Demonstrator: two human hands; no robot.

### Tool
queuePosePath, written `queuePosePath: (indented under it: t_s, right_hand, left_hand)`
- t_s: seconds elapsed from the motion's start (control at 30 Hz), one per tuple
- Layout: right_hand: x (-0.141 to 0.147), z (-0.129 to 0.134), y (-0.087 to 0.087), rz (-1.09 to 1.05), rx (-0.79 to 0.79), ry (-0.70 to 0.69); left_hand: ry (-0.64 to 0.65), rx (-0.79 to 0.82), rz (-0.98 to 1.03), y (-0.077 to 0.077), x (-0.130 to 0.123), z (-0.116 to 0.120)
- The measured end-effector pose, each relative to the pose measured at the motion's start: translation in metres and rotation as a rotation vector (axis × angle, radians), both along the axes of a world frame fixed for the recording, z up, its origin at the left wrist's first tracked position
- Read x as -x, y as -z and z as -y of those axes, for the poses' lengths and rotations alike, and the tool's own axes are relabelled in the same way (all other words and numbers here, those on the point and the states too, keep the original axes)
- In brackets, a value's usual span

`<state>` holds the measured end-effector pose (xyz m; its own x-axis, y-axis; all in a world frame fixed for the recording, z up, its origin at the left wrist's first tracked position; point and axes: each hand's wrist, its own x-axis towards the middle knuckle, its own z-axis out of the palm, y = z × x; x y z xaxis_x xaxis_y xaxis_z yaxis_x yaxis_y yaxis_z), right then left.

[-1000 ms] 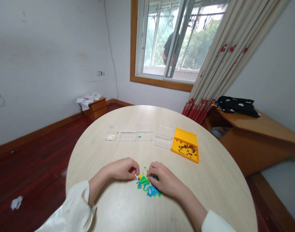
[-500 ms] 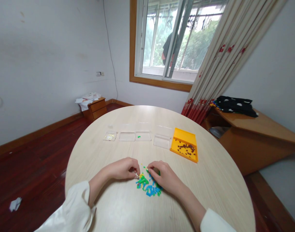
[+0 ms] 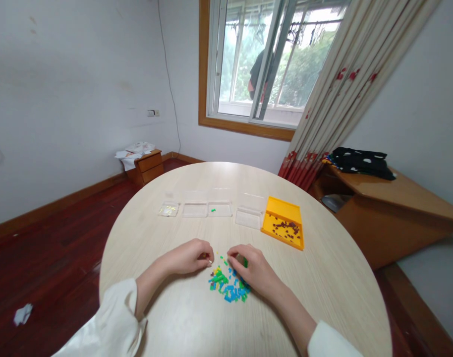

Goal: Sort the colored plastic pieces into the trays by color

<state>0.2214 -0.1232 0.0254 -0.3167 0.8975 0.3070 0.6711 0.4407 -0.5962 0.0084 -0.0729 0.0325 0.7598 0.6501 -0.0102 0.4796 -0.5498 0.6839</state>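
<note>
fingers (image 3: pixel 208 247) of the left hand (image 3: pixel 187 258) were curled, thumb and forefinger brought together at the tips on a small pale piece (image 3: pixel 210 261), too small to name. across from them, the right hand (image 3: pixel 254 267) was bent over the work, thumb and forefinger drawn close at their tips; whether anything sat between them could not be told. between the hands and a little nearer the person lay a loose pile of small green, blue and yellow plastic blocks (image 3: pixel 221 277), with a dark brown bit at its left edge; the right hand hid part of it. blue showed mostly at the near side, and a few green strays (image 3: pixel 225 263) lay just beyond. white sleeves (image 3: pixel 117 307) covered both forearms below the elbow.

all this was on a round, pale, wood-grained tabletop (image 3: pixel 167 317). farther out stood a row of open boxes: at the left, a small clear plastic case (image 3: pixel 167 215) with pale yellowish bits, then a clear rectangular box (image 3: pixel 195 216), close beside it another clear box (image 3: pixel 221 216) with a green piece inside, then a fourth clear box (image 3: pixel 248 226), and at the right end an opaque yellow plastic box (image 3: pixel 285 208) with dark brown pieces (image 3: pixel 293 228) scattered in it.
</note>
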Motion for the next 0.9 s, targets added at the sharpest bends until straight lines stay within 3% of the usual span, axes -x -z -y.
queuePosePath:
  t_s: [0.13,0.37,0.67,0.9]
  right_hand:
    - [0.0,-0.001,0.0,-0.011,-0.029,-0.006]
    - [0.0,0.0,-0.003,-0.026,-0.077,-0.022]
    - [0.0,0.002,-0.006,0.004,-0.025,-0.055]
    - [-0.001,0.001,-0.004,0.016,0.005,-0.054]
  left_hand:
    - [-0.129,0.001,0.109,-0.002,-0.001,0.0]
    - [-0.474,-0.113,0.297,0.0,0.007,-0.016]
    - [-0.96,-0.248,0.446,0.009,0.057,-0.064]
    - [-1.074,-0.325,0.371,0.015,0.074,-0.08]
